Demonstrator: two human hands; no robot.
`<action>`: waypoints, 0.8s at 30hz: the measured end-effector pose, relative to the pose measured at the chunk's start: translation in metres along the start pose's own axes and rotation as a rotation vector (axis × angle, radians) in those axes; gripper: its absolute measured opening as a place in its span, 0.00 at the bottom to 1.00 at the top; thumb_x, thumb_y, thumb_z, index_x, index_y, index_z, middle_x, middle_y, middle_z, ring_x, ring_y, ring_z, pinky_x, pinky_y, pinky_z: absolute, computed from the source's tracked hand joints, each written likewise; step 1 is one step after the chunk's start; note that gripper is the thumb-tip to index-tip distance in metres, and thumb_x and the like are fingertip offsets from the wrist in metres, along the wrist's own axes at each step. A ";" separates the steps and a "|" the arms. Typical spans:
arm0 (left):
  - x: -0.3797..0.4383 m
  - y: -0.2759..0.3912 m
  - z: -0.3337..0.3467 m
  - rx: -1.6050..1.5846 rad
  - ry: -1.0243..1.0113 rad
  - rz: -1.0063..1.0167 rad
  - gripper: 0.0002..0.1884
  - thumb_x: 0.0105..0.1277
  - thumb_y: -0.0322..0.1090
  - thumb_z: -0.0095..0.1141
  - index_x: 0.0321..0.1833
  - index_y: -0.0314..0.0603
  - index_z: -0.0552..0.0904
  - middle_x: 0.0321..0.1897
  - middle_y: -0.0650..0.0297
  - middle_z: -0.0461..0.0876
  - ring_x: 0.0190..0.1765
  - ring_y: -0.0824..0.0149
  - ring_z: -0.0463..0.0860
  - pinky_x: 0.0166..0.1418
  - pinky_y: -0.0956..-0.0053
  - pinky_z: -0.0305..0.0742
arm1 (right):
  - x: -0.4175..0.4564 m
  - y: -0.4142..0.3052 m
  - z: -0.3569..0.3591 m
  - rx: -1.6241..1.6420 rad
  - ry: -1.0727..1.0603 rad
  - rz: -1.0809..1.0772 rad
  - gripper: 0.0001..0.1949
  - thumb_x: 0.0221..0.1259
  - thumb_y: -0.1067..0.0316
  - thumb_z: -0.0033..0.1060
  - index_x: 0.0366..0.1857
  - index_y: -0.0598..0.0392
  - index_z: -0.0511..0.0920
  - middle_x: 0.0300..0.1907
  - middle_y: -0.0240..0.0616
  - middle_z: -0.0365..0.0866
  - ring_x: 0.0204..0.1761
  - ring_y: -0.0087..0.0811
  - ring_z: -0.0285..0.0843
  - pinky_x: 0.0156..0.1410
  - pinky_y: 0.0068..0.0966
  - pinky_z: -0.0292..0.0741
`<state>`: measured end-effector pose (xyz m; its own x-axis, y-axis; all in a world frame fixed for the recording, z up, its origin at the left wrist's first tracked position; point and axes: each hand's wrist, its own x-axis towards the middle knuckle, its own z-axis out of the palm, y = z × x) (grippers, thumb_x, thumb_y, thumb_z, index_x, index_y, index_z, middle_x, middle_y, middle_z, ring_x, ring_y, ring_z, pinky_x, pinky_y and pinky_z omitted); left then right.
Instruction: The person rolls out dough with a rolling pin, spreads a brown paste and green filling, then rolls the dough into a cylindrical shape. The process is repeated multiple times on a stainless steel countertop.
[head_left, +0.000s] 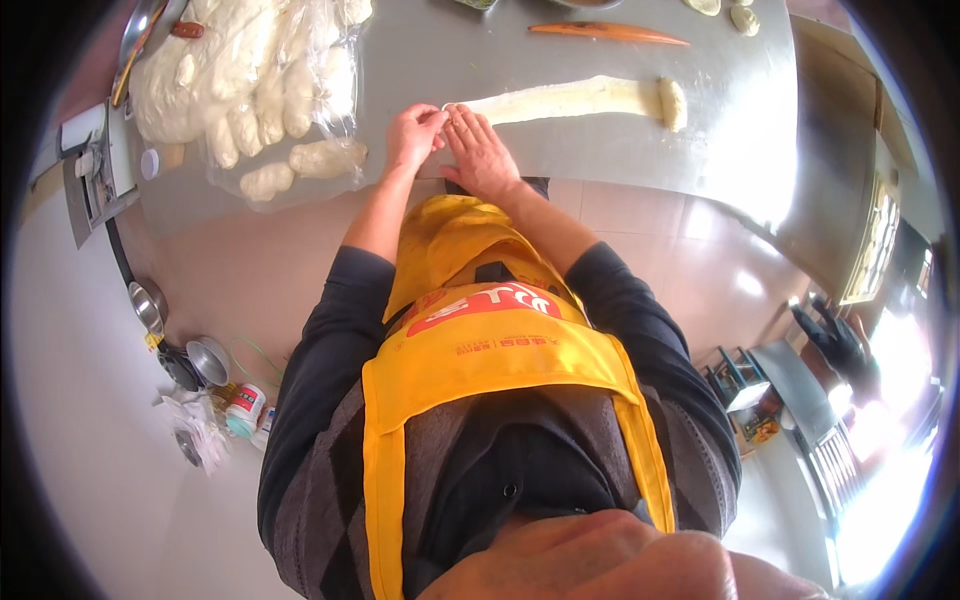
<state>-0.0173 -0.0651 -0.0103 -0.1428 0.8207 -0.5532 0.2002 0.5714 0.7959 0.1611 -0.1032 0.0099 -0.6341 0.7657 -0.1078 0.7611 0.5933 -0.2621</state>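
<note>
A long flattened strip of dough (570, 100) lies across the metal worktop, its right end rolled into a small thick coil (673, 104). At the strip's narrow left end, my left hand (416, 135) pinches the tip between thumb and fingers. My right hand (480, 150) lies palm down beside it, fingers together, fingertips over the same end of the dough. Beyond the strip lies a tapered wooden rolling pin (607, 32). Many dough pieces (247, 90) rest under clear plastic at the left, with two (328, 157) nearer the front edge.
The metal worktop (420, 45) ends just before my yellow apron (495, 352). Small dough pieces (745, 20) sit at the far right, and the rims of containers (589, 2) show at the far edge. A round metal vessel (140, 34) stands at the far left, near a white-lidded jar (151, 163).
</note>
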 end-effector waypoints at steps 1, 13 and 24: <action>-0.005 0.005 -0.005 0.079 0.003 -0.003 0.11 0.75 0.37 0.67 0.49 0.35 0.88 0.29 0.65 0.89 0.22 0.74 0.84 0.29 0.73 0.78 | -0.004 0.007 0.003 0.017 0.010 -0.027 0.48 0.72 0.38 0.62 0.85 0.59 0.56 0.88 0.49 0.53 0.90 0.46 0.45 0.92 0.43 0.46; -0.028 -0.030 -0.023 0.412 0.293 0.751 0.04 0.74 0.31 0.62 0.47 0.42 0.86 0.37 0.55 0.89 0.40 0.47 0.88 0.44 0.56 0.83 | 0.021 -0.033 -0.004 -0.058 -0.001 0.198 0.48 0.73 0.32 0.55 0.84 0.64 0.58 0.88 0.53 0.51 0.90 0.49 0.42 0.93 0.43 0.44; -0.027 -0.043 -0.021 0.513 0.458 0.911 0.05 0.72 0.29 0.61 0.48 0.45 0.85 0.38 0.57 0.88 0.37 0.48 0.87 0.39 0.56 0.83 | -0.079 0.116 0.012 -0.187 0.273 0.746 0.50 0.67 0.43 0.69 0.84 0.64 0.56 0.88 0.56 0.51 0.88 0.53 0.49 0.91 0.51 0.49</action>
<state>-0.0424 -0.1116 -0.0247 -0.0604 0.9126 0.4043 0.7679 -0.2163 0.6029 0.2975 -0.0976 -0.0239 0.0860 0.9949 0.0527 0.9954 -0.0836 -0.0465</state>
